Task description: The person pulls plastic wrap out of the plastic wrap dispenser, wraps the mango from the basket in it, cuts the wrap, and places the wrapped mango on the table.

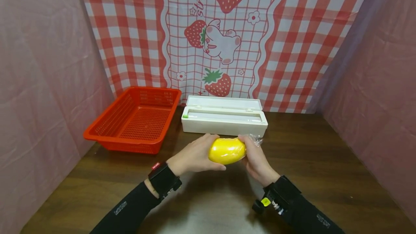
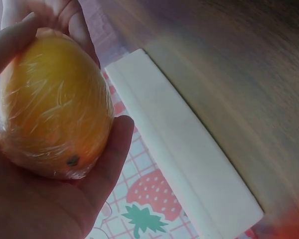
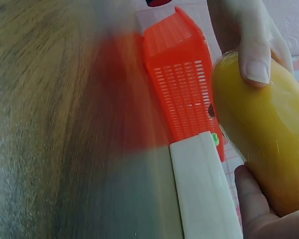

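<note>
A yellow mango (image 1: pixel 227 151) wrapped in clear cling film is held up over the table between both hands. My left hand (image 1: pixel 196 155) grips its left end, with the thumb along the near side. At the other end my right hand (image 1: pixel 258 163) holds the mango between thumb and fingers, and a loose tuft of film (image 1: pixel 256 139) sticks out beside it. In the left wrist view the film lies wrinkled over the mango (image 2: pixel 60 104), and a dark stem spot shows at its lower end. Just beyond the hands stands a long white cling film dispenser (image 1: pixel 224 125), its lid tipped back.
To the left is a red-orange plastic basket (image 1: pixel 152 143) with slotted sides. A small green piece (image 1: pixel 185 116) sits at the dispenser's left end. Behind hangs a checked strawberry cloth (image 1: pixel 130 35), with pink fabric walls (image 1: pixel 42 64) at the sides of the wooden table (image 1: pixel 318 161).
</note>
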The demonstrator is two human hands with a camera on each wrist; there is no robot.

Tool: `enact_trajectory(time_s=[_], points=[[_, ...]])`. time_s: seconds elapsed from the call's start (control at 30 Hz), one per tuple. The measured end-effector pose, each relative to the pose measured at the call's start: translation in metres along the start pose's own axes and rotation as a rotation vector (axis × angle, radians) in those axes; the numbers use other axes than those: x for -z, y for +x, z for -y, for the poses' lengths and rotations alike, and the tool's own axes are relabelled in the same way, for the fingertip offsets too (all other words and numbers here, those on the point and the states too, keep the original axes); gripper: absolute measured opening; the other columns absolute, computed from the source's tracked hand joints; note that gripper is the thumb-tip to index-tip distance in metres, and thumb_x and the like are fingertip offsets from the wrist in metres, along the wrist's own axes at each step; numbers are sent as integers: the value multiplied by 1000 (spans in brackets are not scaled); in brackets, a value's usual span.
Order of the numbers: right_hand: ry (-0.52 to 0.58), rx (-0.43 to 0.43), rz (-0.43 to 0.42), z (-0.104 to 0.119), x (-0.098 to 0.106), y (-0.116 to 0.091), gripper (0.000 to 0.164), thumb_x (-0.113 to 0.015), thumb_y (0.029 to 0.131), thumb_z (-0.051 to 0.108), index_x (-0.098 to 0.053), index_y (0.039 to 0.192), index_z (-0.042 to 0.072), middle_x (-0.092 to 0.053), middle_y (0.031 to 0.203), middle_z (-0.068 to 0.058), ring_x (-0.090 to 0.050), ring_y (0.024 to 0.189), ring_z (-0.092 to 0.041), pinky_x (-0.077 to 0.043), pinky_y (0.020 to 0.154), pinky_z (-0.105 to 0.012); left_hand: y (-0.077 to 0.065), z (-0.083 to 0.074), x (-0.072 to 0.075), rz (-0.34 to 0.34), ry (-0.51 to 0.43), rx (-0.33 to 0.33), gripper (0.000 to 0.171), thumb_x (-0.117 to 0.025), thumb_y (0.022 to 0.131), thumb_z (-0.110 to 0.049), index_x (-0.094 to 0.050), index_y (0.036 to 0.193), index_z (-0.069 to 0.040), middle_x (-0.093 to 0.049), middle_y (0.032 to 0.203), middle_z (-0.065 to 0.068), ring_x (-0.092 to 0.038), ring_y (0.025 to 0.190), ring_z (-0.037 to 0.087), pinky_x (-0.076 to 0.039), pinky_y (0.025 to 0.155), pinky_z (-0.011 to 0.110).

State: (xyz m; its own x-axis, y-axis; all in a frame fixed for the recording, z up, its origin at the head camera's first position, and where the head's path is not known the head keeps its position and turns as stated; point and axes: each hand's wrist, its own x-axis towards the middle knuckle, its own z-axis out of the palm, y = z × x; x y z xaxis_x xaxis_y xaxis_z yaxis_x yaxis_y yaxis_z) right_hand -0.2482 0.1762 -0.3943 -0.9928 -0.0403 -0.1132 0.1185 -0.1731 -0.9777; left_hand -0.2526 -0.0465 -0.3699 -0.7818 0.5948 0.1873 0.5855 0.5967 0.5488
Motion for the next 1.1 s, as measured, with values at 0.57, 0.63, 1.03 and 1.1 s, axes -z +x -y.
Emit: enact_trajectory(time_s=[0.57, 0.63, 1.03, 1.1], points=[[-653, 257, -129, 0, 2, -3, 43, -35, 108, 31, -67, 111, 2, -60, 100, -13, -53, 89, -26, -43, 79, -36, 1, -1, 3, 23, 41, -26, 82, -86, 75, -49, -48, 140, -19, -56, 121, -4, -53, 100, 12, -51, 91, 29], [-673, 301, -121, -1, 3, -4, 41, -36, 108, 29, -67, 109, 1, -60, 95, -13, -54, 84, -25, -44, 76, -35, 1, -1, 3, 25, 39, -33, 82, -86, 75, -49, -48, 141, -18, -56, 121, -4, -53, 100, 12, -51, 91, 29], [-793, 525, -21, -5, 11, -6, 36, -42, 109, 30, -69, 101, 9, -61, 77, -1, -56, 66, -20, -47, 63, -30, 1, 3, 2, 42, 48, -55, 84, -87, 75, -47, -47, 142, -17, -57, 121, -5, -53, 101, 11, -51, 90, 27], [-806, 541, 10, -5, 12, -5, 36, -41, 110, 32, -69, 100, 11, -61, 77, 0, -56, 65, -19, -48, 62, -30, 1, 3, 2, 42, 53, -62, 84, -87, 74, -46, -47, 142, -17, -57, 121, -5, -53, 101, 11, -51, 90, 28]])
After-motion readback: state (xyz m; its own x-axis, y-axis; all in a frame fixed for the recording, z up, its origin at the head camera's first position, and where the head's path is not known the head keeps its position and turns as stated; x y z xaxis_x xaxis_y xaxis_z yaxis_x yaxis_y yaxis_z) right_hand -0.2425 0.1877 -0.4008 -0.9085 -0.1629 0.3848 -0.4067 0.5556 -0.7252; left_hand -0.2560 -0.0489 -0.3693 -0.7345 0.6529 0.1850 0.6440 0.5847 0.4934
